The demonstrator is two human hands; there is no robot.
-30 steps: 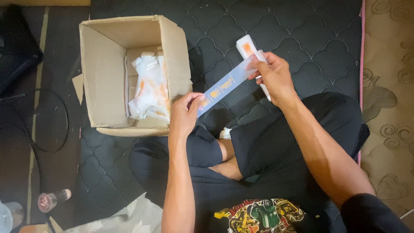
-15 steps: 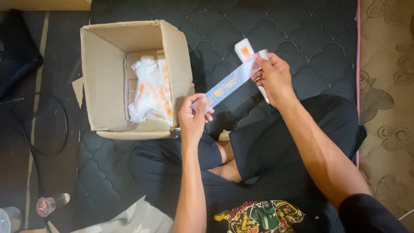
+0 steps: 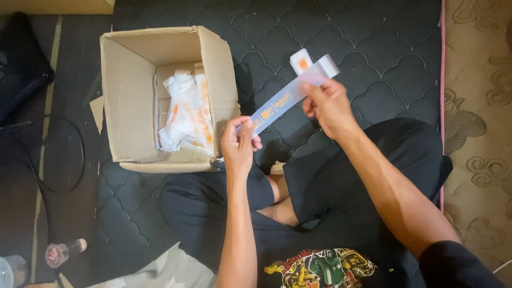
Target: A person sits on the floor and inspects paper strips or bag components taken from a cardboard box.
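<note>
Nearest to us we see our own crossed legs in black shorts [image 3: 330, 176] and a black shirt with a coloured print [image 3: 320, 269]. At the near left lie one small bottle [image 3: 64, 252] with a red cap, on its side, and one clear cup [image 3: 10, 271] at the corner, with a pale sheet [image 3: 160, 272] just right of them.

Further out, our two hands hold one long, flat, translucent sleeve [image 3: 290, 96] between them, tilted so that its right end stands farther than its left. It is pale lilac-white with small orange marks along its middle. Our left hand [image 3: 239, 144] pinches the near left end, thumb and fingers closed on it. Our right hand [image 3: 329, 106] is clamped on the far right part, and behind the sleeve it also grips one small white pack [image 3: 301, 61] with an orange patch, which sticks out past the fingers.

To the left of the hands stands one open brown carton [image 3: 125, 96], its flaps up. Inside lies a loose heap of white packs [image 3: 184, 114] with orange marks; we cannot count them.

All this rests on a dark quilted mattress [image 3: 384, 48] with a pink edge. At the far right is a beige patterned rug [image 3: 480, 80]; at the left, a dark floor with one looped black cable [image 3: 53, 170].
</note>
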